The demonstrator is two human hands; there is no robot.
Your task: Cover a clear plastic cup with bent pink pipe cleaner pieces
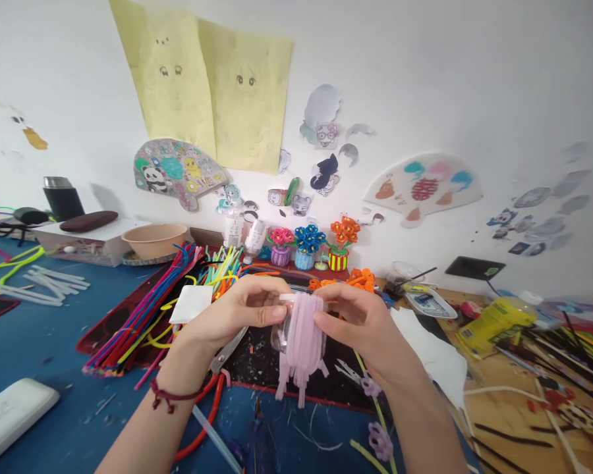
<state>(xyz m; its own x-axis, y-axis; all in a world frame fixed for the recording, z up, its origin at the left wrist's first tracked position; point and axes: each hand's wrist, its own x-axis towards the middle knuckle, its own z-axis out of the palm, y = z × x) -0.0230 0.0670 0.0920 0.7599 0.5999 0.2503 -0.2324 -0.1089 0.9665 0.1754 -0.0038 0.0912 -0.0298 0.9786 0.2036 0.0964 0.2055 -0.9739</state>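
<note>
Pale pink pipe cleaners (304, 339) hang side by side down a small clear plastic container (278, 340), held up in front of me. Their lower ends dangle loose below it. My left hand (257, 309) pinches the upper left side, thumb in front. On the upper right, my right hand (353, 319) presses thumb and fingers against the outermost strips. Both hands' other fingers are partly hidden behind. Beneath lies a black mat (252, 362), with red-handled scissors (222, 359) left of the container and lilac flowers on a green stem (379, 441) to the right.
Bundled coloured pipe cleaners (143, 313) lie at left, near a white case (14, 421) and a beige bowl (153, 240). Small potted pipe-cleaner flowers (309, 250) stand against the wall. A yellow-labelled bottle (499, 322) lies at right among loose dark stems.
</note>
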